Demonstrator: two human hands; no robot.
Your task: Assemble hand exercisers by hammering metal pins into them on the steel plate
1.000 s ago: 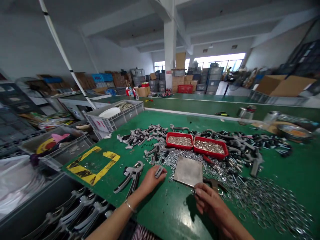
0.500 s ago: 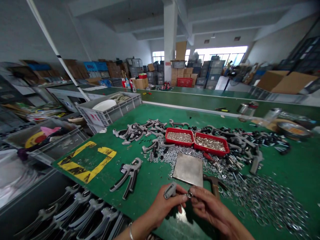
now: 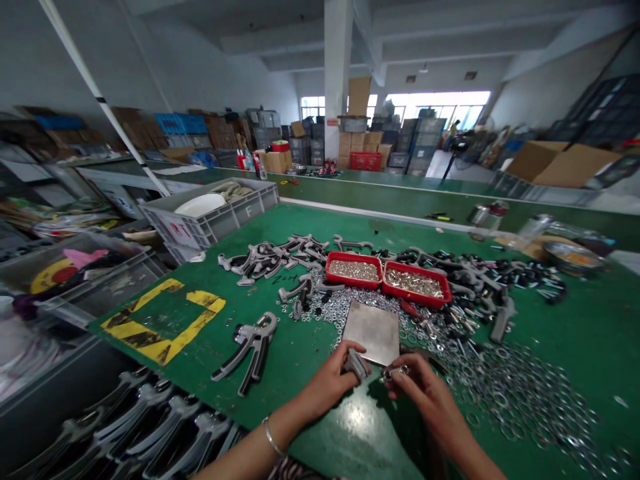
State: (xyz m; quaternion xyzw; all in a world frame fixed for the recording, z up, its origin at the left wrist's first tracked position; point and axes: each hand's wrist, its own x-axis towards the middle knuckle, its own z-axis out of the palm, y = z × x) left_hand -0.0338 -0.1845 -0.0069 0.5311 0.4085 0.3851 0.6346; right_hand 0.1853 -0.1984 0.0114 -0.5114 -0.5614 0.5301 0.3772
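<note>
My left hand (image 3: 331,381) is closed around a grey plastic handle part (image 3: 356,365), just in front of the square metal plate (image 3: 373,331). A small metal spring (image 3: 396,373) sits between the thumb and fingers of my right hand (image 3: 425,395), a short gap to the right of the grey part. Both hands are above the green tabletop. To their left lies a grey and black hand gripper (image 3: 253,348) with its handles spread. A hammer (image 3: 430,358) beyond my right hand is partly covered by it.
Two red trays (image 3: 416,300) of small metal parts stand behind the plate, among loose washers. Metal rings (image 3: 530,393) spread to the right. Grey handles (image 3: 270,259) are heaped at the back. More hand grippers (image 3: 165,427) fill a container at lower left, below the table edge.
My hands have moved apart; before, they met at the fingertips. The spring shows now in my right hand, and the grey part has turned in my left. The view has shifted slightly.
</note>
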